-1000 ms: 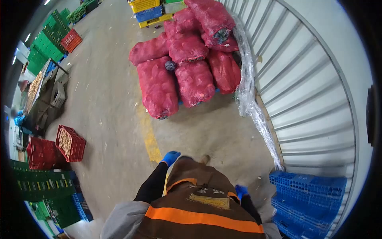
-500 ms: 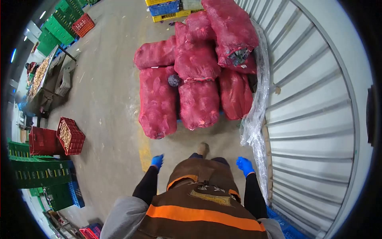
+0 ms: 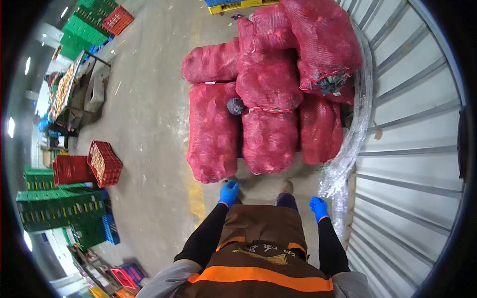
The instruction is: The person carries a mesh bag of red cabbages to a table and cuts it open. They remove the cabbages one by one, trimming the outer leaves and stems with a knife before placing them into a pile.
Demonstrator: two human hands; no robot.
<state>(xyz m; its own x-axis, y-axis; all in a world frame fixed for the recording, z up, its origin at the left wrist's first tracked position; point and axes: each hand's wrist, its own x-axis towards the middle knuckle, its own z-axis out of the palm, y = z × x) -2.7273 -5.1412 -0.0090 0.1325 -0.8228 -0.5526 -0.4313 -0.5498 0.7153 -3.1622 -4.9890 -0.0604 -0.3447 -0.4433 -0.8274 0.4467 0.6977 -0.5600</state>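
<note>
My left hand [image 3: 229, 192], in a blue glove, hangs just short of the nearest left red mesh sack [image 3: 212, 131]. Its fingers are curled in and nothing shows in them. My right hand [image 3: 318, 207], gloved in blue too, is held low beside crumpled clear plastic wrap [image 3: 337, 186], its fingers loosely closed on nothing visible. Ahead, several full red mesh sacks are stacked; the top right sack [image 3: 323, 37] has dark leafy produce [image 3: 332, 84] showing at its end. A round dark purple head, like a red cabbage [image 3: 235, 106], sits between two sacks.
A ribbed white wall [image 3: 412, 134] runs along the right. To the left are a red crate [image 3: 114, 169] of small pale produce, green crates [image 3: 62, 211], and a long table [image 3: 67, 89] with people beside it. A yellow pallet [image 3: 238, 6] lies beyond the sacks.
I have stepped closer to the sacks, which appear larger. My left hand has swung forward to near the front left sack; my right hand stays low by the plastic wrap.
</note>
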